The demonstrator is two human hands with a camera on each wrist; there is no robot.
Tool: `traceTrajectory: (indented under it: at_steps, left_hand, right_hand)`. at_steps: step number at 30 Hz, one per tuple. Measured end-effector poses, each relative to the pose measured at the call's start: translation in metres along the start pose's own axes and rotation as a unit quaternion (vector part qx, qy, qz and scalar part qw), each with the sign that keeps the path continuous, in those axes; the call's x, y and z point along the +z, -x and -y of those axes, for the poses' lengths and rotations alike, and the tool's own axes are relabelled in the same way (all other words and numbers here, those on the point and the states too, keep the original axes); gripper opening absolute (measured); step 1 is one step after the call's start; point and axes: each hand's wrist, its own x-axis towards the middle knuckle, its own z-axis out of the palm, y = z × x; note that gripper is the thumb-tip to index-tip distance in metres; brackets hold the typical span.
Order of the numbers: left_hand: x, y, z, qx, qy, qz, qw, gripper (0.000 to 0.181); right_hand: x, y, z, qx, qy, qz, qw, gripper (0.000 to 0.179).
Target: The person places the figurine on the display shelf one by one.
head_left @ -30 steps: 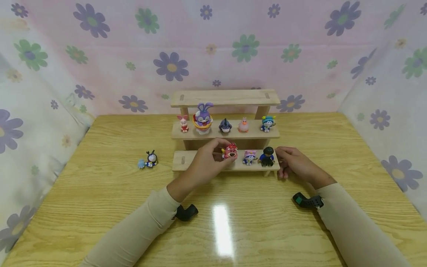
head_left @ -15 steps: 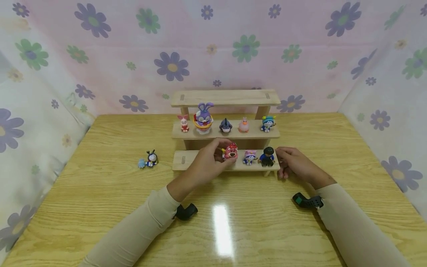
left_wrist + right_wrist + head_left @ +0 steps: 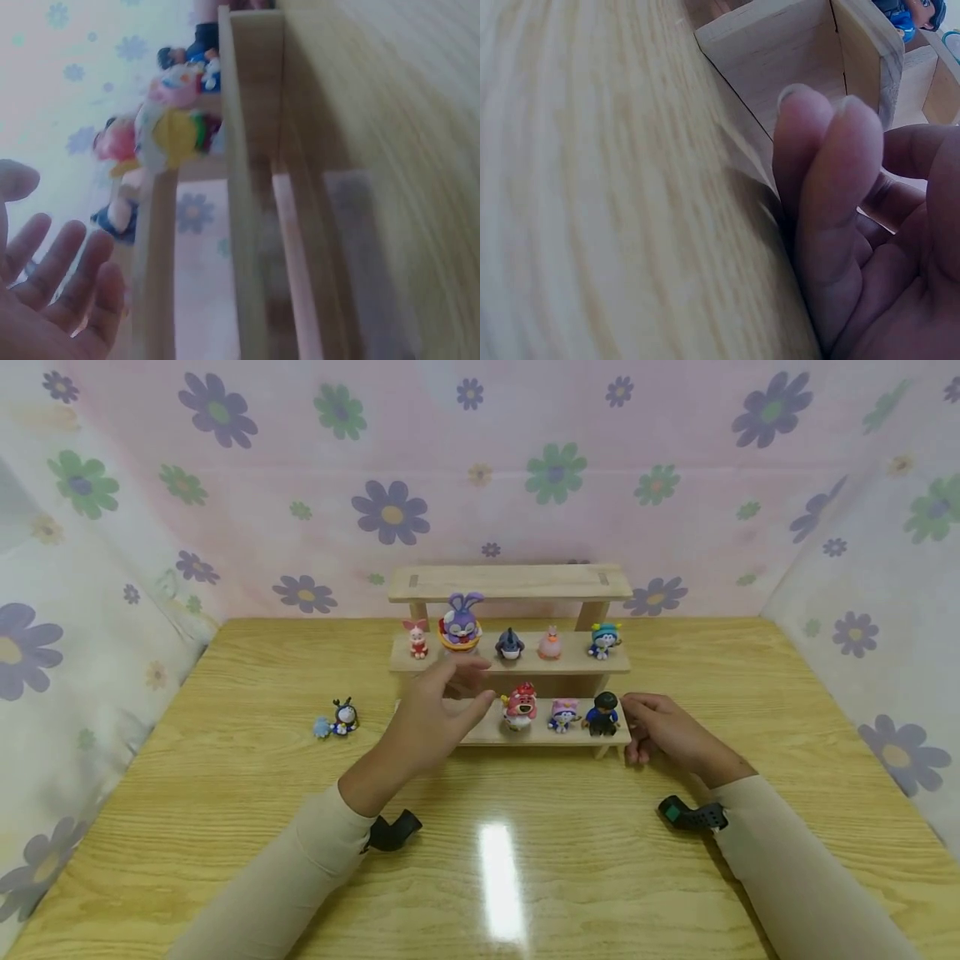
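Observation:
In the head view my left hand (image 3: pixel 427 710) is held with thumb and fingers spread, to the left of a pink bear figurine (image 3: pixel 519 708). The bear stands on the bottom tier of a wooden step shelf (image 3: pixel 510 578), beside a pink-hatted figurine (image 3: pixel 563 717) and a dark-haired figurine (image 3: pixel 602 715). Nothing is between the left fingers; the left wrist view shows the open palm beside the shelf. My right hand (image 3: pixel 675 731) rests on the table at the shelf's right end, fingers loosely bent. The right wrist view shows its fingertips (image 3: pixel 844 142) close to the wood.
On the middle tier stand a piglet figurine (image 3: pixel 417 640), a purple rabbit figurine (image 3: pixel 461 625), a dark blue figurine (image 3: pixel 510 645), a pink round figurine (image 3: pixel 551 644) and a blue-hatted figurine (image 3: pixel 603 642). A black-hooded figurine (image 3: pixel 345 718) with a light-blue piece sits on the table (image 3: pixel 247 793) left of the shelf.
My left hand has let go of the pink bear figurine and drawn back to the left, leaving the bear standing on the bottom tier. The right hand has stayed in place.

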Motion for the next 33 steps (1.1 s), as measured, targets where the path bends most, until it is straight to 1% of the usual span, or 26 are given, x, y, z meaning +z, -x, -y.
traceTrajectory:
  at_steps: [3, 6, 9, 12, 15, 17, 19, 21, 23, 25, 27, 29, 33]
  left_hand:
    - [-0.013, 0.003, 0.003, 0.03, -0.013, -0.038, 0.9987, 0.03]
    - [-0.026, 0.009, 0.008, 0.035, -0.033, -0.075, 0.996, 0.024]
    - [-0.041, 0.016, 0.014, 0.024, -0.058, -0.106, 0.9924, 0.02]
    - [-0.057, 0.024, 0.023, 0.009, -0.079, -0.128, 0.9886, 0.02]
    - [-0.071, 0.03, 0.035, -0.007, -0.1, -0.136, 0.9856, 0.021]
    - [-0.08, 0.033, 0.044, -0.019, -0.113, -0.133, 0.9845, 0.023]
    - [-0.088, 0.035, 0.054, -0.037, -0.123, -0.122, 0.9842, 0.025]
    - [-0.095, 0.036, 0.064, -0.061, -0.13, -0.102, 0.9844, 0.026]
    - [-0.102, 0.037, 0.071, -0.092, -0.133, -0.069, 0.9844, 0.029]
    - [-0.11, 0.037, 0.076, -0.123, -0.137, -0.024, 0.9826, 0.032]
    - [-0.116, 0.038, 0.08, -0.15, -0.142, 0.023, 0.9781, 0.036]
    - [-0.121, 0.04, 0.085, -0.176, -0.145, 0.065, 0.9714, 0.04]
    - [-0.127, 0.043, 0.1, -0.213, -0.161, 0.116, 0.9568, 0.044]
  right_hand:
    - [0.0, 0.0, 0.0, -0.001, 0.001, -0.001, 1.0, 0.048]
    - [0.0, 0.0, -0.001, -0.002, 0.001, 0.001, 1.0, 0.047]
    - [0.0, -0.001, -0.001, -0.003, -0.002, 0.004, 1.0, 0.047]
    - [0.0, -0.001, -0.001, -0.004, -0.004, 0.004, 1.0, 0.046]
    - [0.0, -0.002, 0.0, -0.003, -0.004, 0.0, 1.0, 0.046]
    - [0.0, -0.002, 0.0, -0.002, -0.004, -0.002, 1.0, 0.045]
    - [0.0, -0.002, 0.0, 0.0, -0.006, -0.003, 1.0, 0.045]
    - [0.0, -0.001, -0.001, 0.003, -0.007, -0.002, 1.0, 0.045]
    - [0.0, -0.001, -0.002, 0.005, -0.009, -0.003, 0.9999, 0.044]
    - [0.0, -0.001, -0.002, 0.004, -0.01, -0.002, 0.9999, 0.044]
    - [-0.001, -0.001, -0.002, 0.002, -0.009, -0.001, 1.0, 0.045]
    - [-0.001, -0.001, -0.002, 0.002, -0.006, 0.0, 1.0, 0.045]
    - [-0.001, -0.001, -0.003, 0.005, -0.005, 0.0, 1.0, 0.046]
